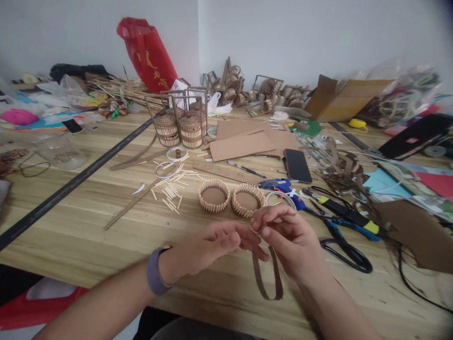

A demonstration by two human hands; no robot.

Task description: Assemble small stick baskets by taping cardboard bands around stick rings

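My right hand (288,241) pinches the top of a narrow brown strip (260,278), which hangs below the fingers in a loop over the table. Close beside it, my left hand (219,241) has its fingers stretched out toward the strip; whether they touch it I cannot tell. Just beyond the hands stand two small round baskets, a left basket (214,208) and a right basket (244,212), each ringed with short wooden sticks around a brown base. A pale ring (281,194) lies partly behind my right hand.
Loose wooden sticks (171,191) lie left of the baskets. Scissors (348,252), pliers (354,225), a blue glue gun (278,185) and a phone (297,165) sit to the right. Behind are cardboard sheets (240,144), lidded baskets (191,130) in frames and a red bag (148,56).
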